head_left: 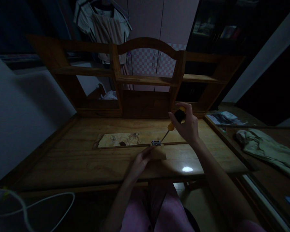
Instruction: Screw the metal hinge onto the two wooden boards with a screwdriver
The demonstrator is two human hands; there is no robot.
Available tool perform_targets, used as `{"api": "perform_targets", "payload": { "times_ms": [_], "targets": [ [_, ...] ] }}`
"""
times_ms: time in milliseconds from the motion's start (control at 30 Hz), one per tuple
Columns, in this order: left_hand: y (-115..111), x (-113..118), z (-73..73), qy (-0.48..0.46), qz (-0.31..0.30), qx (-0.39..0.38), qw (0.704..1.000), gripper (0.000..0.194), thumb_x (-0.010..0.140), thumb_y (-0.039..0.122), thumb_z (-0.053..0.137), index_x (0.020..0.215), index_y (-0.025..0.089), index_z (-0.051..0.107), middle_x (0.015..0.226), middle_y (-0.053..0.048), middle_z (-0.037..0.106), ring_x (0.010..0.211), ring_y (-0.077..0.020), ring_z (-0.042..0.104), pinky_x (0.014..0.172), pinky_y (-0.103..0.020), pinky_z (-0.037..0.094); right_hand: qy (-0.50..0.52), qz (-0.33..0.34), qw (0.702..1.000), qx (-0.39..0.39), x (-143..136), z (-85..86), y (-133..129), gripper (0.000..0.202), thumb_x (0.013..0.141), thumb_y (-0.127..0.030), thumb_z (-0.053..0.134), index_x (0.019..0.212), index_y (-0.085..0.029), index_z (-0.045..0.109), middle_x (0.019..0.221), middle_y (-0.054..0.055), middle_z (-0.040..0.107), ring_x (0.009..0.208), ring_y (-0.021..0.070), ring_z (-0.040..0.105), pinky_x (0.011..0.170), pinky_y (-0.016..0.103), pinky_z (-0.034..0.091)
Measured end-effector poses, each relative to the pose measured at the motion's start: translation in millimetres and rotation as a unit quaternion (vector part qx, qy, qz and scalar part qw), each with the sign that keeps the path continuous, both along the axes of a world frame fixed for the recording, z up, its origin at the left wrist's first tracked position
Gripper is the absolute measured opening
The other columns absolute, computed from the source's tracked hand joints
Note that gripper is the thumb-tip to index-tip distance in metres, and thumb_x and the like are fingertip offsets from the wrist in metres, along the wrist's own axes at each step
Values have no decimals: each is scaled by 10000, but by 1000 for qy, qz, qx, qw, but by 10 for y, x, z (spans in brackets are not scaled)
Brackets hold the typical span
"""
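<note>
My right hand (190, 126) is closed round the yellow and black handle of a screwdriver (178, 116). The screwdriver slants down to the left, its tip at the right end of a small metal hinge (156, 142). Whether the tip sits in a screw is too small to tell. Under the hinge is a small wooden block (159, 152), standing on the desk near its front edge. My left hand (140, 162) grips the left side of this block, with the fingertips partly hidden.
The wooden desk (82, 161) has a worn, pale patch (118, 140) left of the hinge. A wooden shelf unit (147, 80) rises along its back. A white cable (60, 194) loops at lower left. Light-coloured clothing (261, 145) lies to the right. The room is dim.
</note>
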State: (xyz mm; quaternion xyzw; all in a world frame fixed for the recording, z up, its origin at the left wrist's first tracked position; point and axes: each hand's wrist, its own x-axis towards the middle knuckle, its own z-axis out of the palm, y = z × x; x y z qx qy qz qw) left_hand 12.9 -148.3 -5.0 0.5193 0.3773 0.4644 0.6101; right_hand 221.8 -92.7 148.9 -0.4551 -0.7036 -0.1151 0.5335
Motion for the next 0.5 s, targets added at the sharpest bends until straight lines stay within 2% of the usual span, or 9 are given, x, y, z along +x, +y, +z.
{"api": "perform_targets", "payload": {
  "times_ms": [100, 200, 500],
  "targets": [
    [12, -3, -18, 3, 1, 6, 1000, 385, 851, 303, 664, 1226, 234, 717, 1377, -53, 641, 1354, -279, 526, 1204, -434, 324, 2, 1, 1000, 14, 9, 33, -6, 375, 899, -416, 659, 1199, -234, 527, 958, 39, 616, 695, 161, 586, 607, 301, 505],
    [12, 3, -22, 0, -2, 0, 1000, 389, 850, 293, 664, 1231, 235, 713, 1384, -57, 635, 1351, -284, 527, 1192, -440, 343, -5, 6, 1000, 9, -9, 15, -10, 370, 903, -421, 651, 1201, -241, 524, 898, 19, 599, 664, 156, 573, 599, 301, 506],
    [-33, 28, 96, -8, 11, -4, 1000, 362, 825, 291, 685, 1178, 227, 736, 1327, -66, 675, 1294, -298, 577, 1135, -437, 419, -44, 41, 998, -28, -118, -110, -8, 401, 907, -393, 657, 1239, -242, 492, 811, -24, 561, 619, 126, 559, 595, 258, 484]
  ]
}}
